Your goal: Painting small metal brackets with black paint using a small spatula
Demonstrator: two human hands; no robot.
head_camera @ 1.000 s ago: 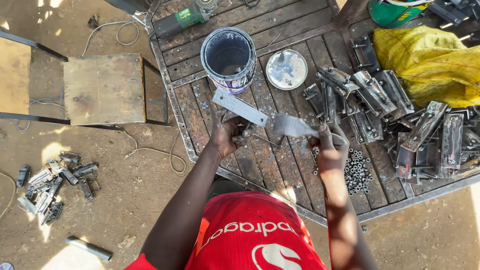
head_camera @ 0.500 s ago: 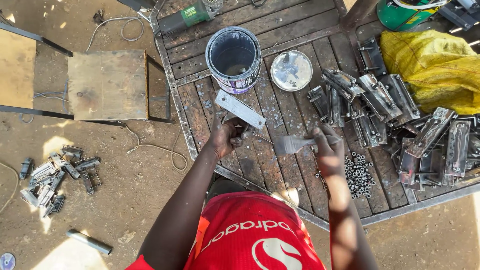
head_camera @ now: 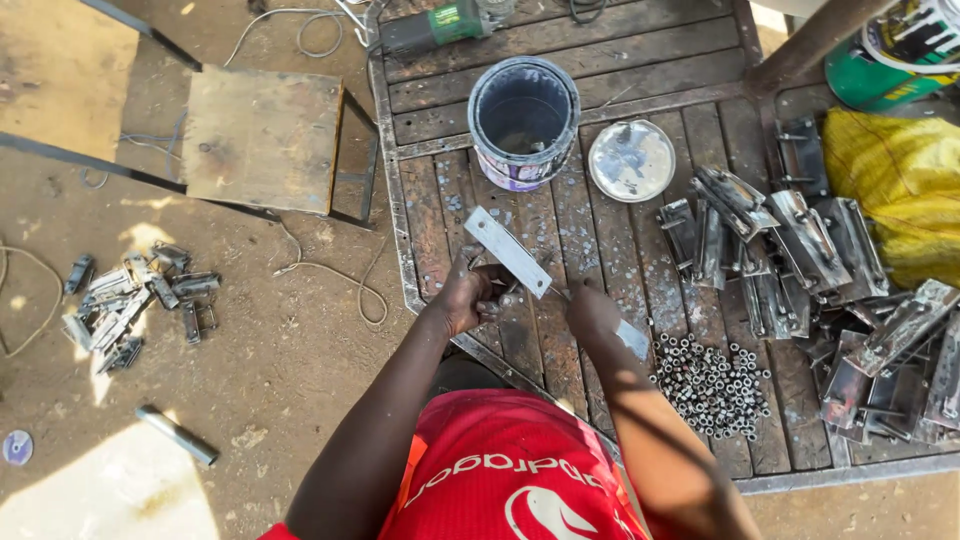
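Slatted wood workbench (head_camera: 640, 75) under me, paint can (head_camera: 523, 120) and its round lid (head_camera: 631, 160) at the far side, pile of grey metal brackets (head_camera: 800, 260) to the rt. My left hand (head_camera: 465, 295) is clenched on a flat metal strip (head_camera: 507, 250), which lies diagonally just above the bench near its front edge. My right hand (head_camera: 592, 310) is closed on a tool w/ a flat blade (head_camera: 632, 340), prob a hammer or chisel, hard to tell. Heap of small nuts (head_camera: 712, 385) just beside it.

Bare planks left – nuts (head_camera: 712, 385), brackets (head_camera: 790, 260) crowd right.
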